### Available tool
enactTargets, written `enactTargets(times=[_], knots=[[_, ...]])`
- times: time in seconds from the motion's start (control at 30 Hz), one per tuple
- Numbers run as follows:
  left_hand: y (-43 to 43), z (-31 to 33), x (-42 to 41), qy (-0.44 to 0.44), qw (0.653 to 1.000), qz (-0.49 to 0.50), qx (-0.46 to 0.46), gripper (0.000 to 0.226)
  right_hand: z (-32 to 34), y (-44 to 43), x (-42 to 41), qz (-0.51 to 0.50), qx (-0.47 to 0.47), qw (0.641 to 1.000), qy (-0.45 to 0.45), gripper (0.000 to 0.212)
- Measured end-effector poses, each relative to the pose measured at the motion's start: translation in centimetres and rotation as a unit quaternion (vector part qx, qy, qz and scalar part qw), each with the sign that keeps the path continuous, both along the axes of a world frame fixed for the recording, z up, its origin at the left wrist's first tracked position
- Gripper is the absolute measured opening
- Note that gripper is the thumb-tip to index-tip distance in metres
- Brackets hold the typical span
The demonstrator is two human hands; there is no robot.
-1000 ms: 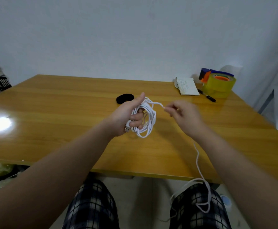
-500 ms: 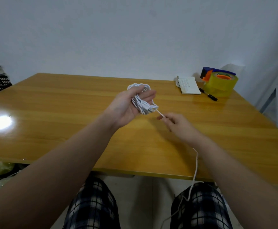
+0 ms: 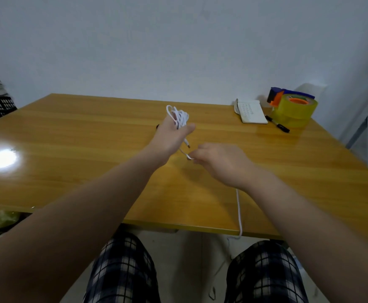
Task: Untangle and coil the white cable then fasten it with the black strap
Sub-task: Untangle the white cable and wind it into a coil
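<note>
My left hand (image 3: 170, 137) holds a bundle of white cable (image 3: 179, 117) loops above the middle of the wooden table (image 3: 69, 149); a plug end hangs just below its thumb. My right hand (image 3: 220, 161) pinches the cable's free run close below and to the right of the left hand. From under my right wrist the cable trails over the table's front edge towards the floor. The black strap (image 3: 157, 126) is almost wholly hidden behind my left hand; only a dark sliver shows at its left side.
At the back right of the table lie a small white notebook (image 3: 251, 111), a black marker (image 3: 277, 126) and a yellow tape roll in a blue and orange dispenser (image 3: 294, 108). A bright light reflection sits on the table's left. My knees in checked trousers are below the front edge.
My left hand has turned and lifted farther from me, so the loops now stick up behind it. My right hand has slid along the cable, and less slack hangs over my lap.
</note>
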State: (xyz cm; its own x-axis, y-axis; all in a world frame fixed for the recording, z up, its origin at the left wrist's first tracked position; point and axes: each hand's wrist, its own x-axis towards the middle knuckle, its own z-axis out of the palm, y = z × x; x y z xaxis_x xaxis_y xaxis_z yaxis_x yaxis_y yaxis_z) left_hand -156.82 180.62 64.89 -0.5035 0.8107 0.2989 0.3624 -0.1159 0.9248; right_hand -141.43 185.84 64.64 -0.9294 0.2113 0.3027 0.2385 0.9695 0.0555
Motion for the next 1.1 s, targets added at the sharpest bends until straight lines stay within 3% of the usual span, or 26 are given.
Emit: enactTargets(times=[0.1, 0.2, 0.37, 0.43, 0.53, 0.6, 0.67, 0.77, 0.87, 1.0, 1.1], knots=[[-0.3, -0.6, 0.0, 0.125, 0.987, -0.09, -0.037, 0.023, 0.4, 0.2, 0.6, 0.043, -0.022, 0.996, 0.077, 0.022], [-0.8, -0.6, 0.2, 0.182, 0.971, -0.139, -0.066, 0.028, 0.5, 0.7, 1.1, 0.023, -0.031, 0.993, 0.111, 0.02], [-2.0, 0.5, 1.1, 0.254, 0.95, -0.14, -0.118, 0.056, 0.8, 1.2, 1.8, -0.041, 0.051, 0.985, 0.159, 0.032], [-2.4, 1.0, 1.5, 0.32, 0.925, -0.143, -0.147, 0.064, 1.4, 1.4, 2.0, -0.08, 0.075, 0.98, 0.165, 0.04], [-2.4, 1.4, 1.6, 0.399, 0.888, -0.139, -0.182, 0.053, 2.1, 2.0, 2.4, -0.106, 0.042, 0.985, 0.125, 0.043], [-2.3, 1.4, 1.3, 0.41, 0.89, -0.105, -0.17, 0.047, 2.5, 2.5, 2.5, -0.073, -0.003, 0.99, 0.117, 0.039], [-2.4, 1.0, 0.8, 0.364, 0.917, -0.085, -0.136, 0.05, 2.6, 3.2, 2.5, -0.042, -0.08, 0.991, 0.101, 0.026], [-2.9, 0.5, 0.3, 0.207, 0.968, -0.08, -0.114, 0.054, 2.5, 3.8, 2.8, -0.038, -0.211, 0.968, 0.129, 0.015], [-3.2, 0.2, 0.5, 0.143, 0.981, -0.078, -0.11, 0.055, 2.1, 3.3, 3.1, -0.055, -0.328, 0.927, 0.176, 0.019], [-3.3, 0.1, 1.6, 0.077, 0.986, -0.111, -0.096, 0.046, 2.1, 2.5, 2.3, -0.081, -0.467, 0.818, 0.325, 0.024], [-3.6, 0.2, 2.3, -0.025, 0.989, -0.135, -0.052, 0.039, 1.4, 3.5, 2.0, -0.18, -0.54, 0.726, 0.385, 0.026]])
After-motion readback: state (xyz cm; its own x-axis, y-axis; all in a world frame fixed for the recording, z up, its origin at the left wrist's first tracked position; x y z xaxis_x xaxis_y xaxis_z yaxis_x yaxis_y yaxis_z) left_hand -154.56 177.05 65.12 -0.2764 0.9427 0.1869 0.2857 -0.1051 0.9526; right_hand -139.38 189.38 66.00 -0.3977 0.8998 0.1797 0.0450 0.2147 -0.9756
